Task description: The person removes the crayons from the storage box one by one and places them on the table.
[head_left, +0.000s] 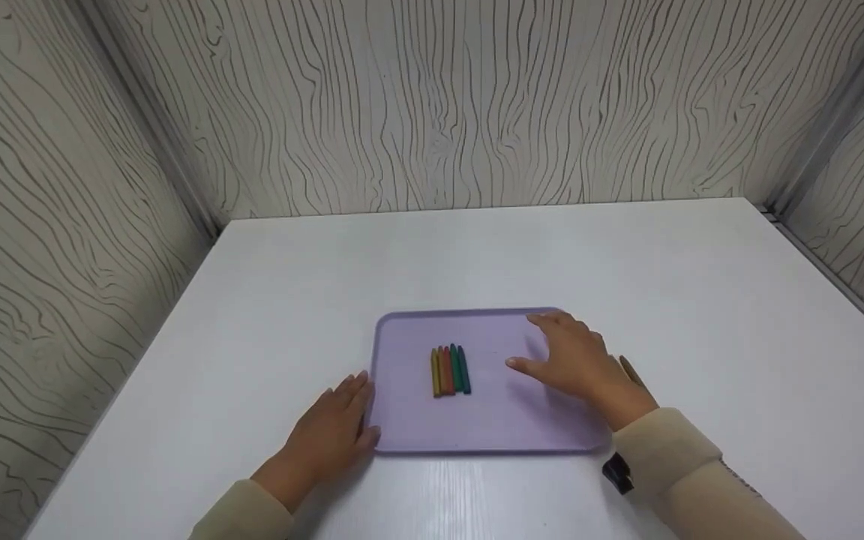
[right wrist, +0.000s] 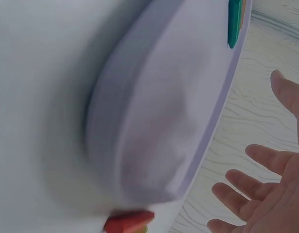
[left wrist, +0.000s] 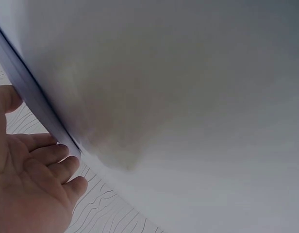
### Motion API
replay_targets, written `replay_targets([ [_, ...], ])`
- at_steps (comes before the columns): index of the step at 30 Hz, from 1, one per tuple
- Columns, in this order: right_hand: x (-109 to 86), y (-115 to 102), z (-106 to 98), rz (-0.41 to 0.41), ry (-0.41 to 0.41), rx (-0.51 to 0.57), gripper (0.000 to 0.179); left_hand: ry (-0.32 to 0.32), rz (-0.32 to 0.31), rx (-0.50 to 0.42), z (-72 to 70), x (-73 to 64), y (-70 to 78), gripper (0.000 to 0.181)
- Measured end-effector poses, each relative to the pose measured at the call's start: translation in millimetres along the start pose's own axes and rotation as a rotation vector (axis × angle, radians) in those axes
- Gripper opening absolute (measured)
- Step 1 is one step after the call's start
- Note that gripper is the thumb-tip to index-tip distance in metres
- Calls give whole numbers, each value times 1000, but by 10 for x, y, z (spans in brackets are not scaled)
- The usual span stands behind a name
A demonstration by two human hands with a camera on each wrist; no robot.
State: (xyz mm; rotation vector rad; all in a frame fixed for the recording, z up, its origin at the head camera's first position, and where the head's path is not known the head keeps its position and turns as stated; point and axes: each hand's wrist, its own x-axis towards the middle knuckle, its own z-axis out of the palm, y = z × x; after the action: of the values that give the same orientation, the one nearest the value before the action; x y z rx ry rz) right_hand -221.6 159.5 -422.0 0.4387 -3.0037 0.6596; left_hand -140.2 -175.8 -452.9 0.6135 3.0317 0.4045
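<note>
Several crayons (head_left: 451,371), yellow through orange and red to green, lie side by side on a lilac tray (head_left: 417,427). My left hand (head_left: 331,431) rests at the tray's left edge, and the left wrist view shows its thumb and fingertips (left wrist: 64,153) right at the rim. Over the tray's right side hovers my right hand (head_left: 578,356), fingers spread and holding nothing, to the right of the crayons. In the right wrist view a green crayon (right wrist: 234,22) shows at the top, and a red crayon-like piece (right wrist: 130,222) lies outside the tray's corner.
A brownish slender thing (head_left: 631,370) pokes out beside my right wrist, partly hidden by it. A small black object (head_left: 617,472) sits against the right sleeve. The white table (head_left: 477,255) ends at wood-patterned panels (head_left: 439,105) behind and on both sides.
</note>
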Motion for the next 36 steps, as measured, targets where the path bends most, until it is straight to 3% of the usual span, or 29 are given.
replay_targets([
  [9,75,-206,190,-13,-50,-15,79,-2,-16,-7,12,3,20,62],
  [20,108,-408,382,-39,-74,-12,75,4,8,-27,29,1,1,61],
  [36,129,-544,493,-49,-118,-46,77,-11,-20,-10,18,1,-9,63],
])
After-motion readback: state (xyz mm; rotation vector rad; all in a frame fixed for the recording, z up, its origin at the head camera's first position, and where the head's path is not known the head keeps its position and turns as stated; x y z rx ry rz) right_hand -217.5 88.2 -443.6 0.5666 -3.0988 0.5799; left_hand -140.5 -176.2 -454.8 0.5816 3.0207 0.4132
